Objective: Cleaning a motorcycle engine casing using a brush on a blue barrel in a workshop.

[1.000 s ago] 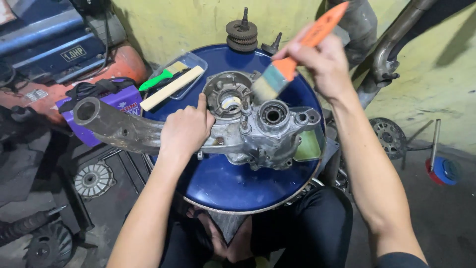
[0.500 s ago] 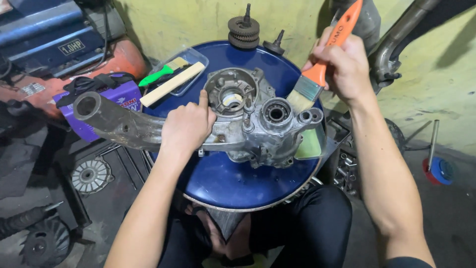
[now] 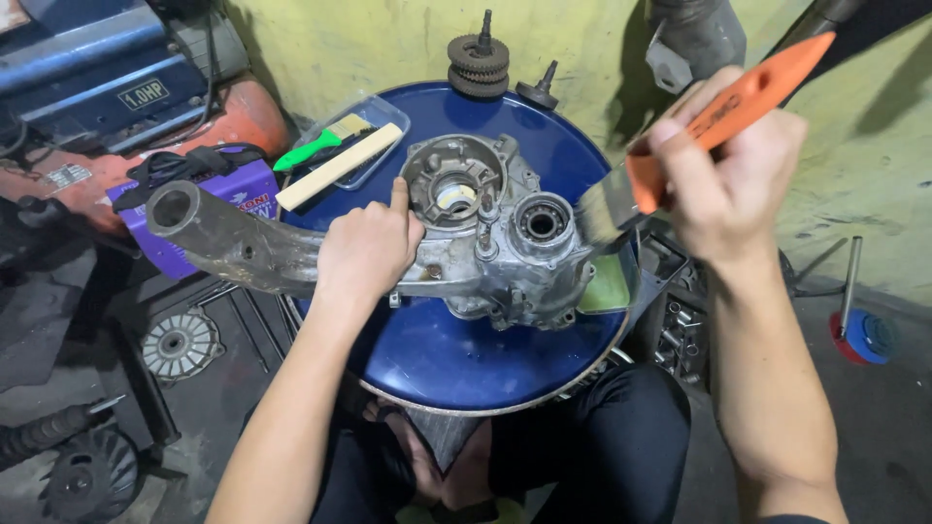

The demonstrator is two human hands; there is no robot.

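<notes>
A grey metal engine casing (image 3: 485, 243) with a long arm lies across the top of a blue drum (image 3: 466, 359). My left hand (image 3: 367, 250) rests on the casing's arm, its index finger pointing up beside the round opening. My right hand (image 3: 726, 175) grips the orange handle of a paintbrush (image 3: 680, 146). The blurred bristles sit just right of the casing's bearing hole, by the drum's right edge. A green sponge-like pad (image 3: 607, 286) lies under the casing's right side.
A gear stack (image 3: 478, 58) and a small shaft piece (image 3: 539, 89) stand at the drum's far rim. A clear tray (image 3: 354, 146) holds a green-handled brush and a wooden stick. A purple box (image 3: 228, 199), a compressor and fan-shaped parts lie on the floor at left.
My right hand has carried the brush from over the casing out to the right and back toward the drum's right edge. My left index finger has lifted and now points upward.
</notes>
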